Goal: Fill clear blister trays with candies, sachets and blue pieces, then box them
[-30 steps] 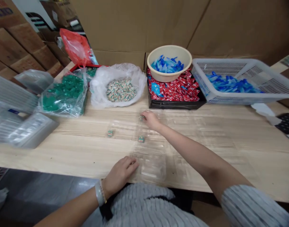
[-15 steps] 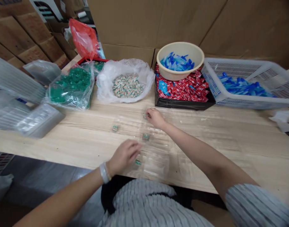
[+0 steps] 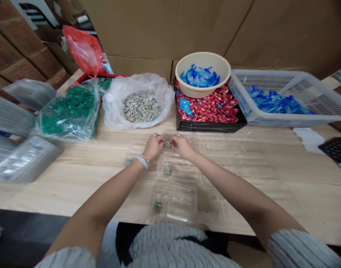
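My left hand point(image 3: 154, 147) and my right hand point(image 3: 182, 146) meet over the table, fingertips pinched on either side of a small green-and-white packet point(image 3: 167, 144). Beneath them, clear plastic trays point(image 3: 183, 197) lie spread on the wood, their outlines hard to make out. Similar packets sit singly in the trays: one point(image 3: 167, 171) just below my hands, another point(image 3: 128, 161) left of my left wrist, and a third point(image 3: 158, 205) close to the front edge. Straight behind my left hand, a white plastic bag point(image 3: 110, 100) stands open with many such packets inside.
A bag of green pieces point(image 3: 67, 111) and stacked clear trays point(image 3: 28, 156) are at left. Behind my right hand, a black-edged box of red packets point(image 3: 209, 111) carries a cream bowl point(image 3: 204, 91) of blue pieces. A white basket point(image 3: 293, 121) holds more at right.
My left hand has moved up and away from the near tray to meet my right hand at the far packet. My right hand stays about there. The view has shifted slightly.
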The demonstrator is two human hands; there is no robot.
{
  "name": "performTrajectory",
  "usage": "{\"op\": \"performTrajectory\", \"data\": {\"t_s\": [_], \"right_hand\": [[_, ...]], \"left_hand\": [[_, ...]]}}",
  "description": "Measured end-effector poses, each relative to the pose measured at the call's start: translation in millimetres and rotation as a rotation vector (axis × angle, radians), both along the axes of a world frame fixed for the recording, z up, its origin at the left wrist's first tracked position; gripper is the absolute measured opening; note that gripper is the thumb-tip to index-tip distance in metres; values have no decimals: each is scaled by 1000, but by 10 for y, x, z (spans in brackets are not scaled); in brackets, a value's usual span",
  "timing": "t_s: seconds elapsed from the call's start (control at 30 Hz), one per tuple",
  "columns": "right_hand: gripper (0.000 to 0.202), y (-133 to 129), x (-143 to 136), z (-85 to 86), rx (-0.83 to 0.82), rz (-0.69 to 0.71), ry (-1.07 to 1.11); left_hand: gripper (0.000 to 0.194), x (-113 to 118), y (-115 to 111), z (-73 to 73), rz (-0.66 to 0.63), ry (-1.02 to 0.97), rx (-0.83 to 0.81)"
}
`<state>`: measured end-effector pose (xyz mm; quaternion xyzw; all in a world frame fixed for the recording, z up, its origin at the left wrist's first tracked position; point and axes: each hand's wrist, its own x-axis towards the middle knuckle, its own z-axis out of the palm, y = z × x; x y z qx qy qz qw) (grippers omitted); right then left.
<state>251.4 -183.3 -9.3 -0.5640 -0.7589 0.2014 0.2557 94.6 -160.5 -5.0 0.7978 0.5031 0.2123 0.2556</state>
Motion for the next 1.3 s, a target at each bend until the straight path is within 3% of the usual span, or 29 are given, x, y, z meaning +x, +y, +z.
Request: {"op": "performTrajectory", "data": {"t_s": [0.13, 0.37, 0.67, 0.93, 1.03, 1.3], "right_hand": [[12, 27, 18, 10, -23, -25, -16], [12, 50, 37, 67, -46, 3, -49], [12, 22, -10, -30, -11, -72, -18], [12, -22, 43, 8, 37, -4, -8], [13, -51, -2, 10, 20, 30, -87], [14, -65, -173, -53, 7, -113, -209]], "left_hand": [[14, -5, 20, -58, 24, -70, -54], [14, 24, -52, 21, 53, 144, 55], [19, 36, -31, 97, -62, 136, 107], [21, 4, 55, 53, -222, 118, 167], [21, 27, 105, 25, -214, 114, 134], [20, 50, 204, 53, -288, 64, 31]]}}
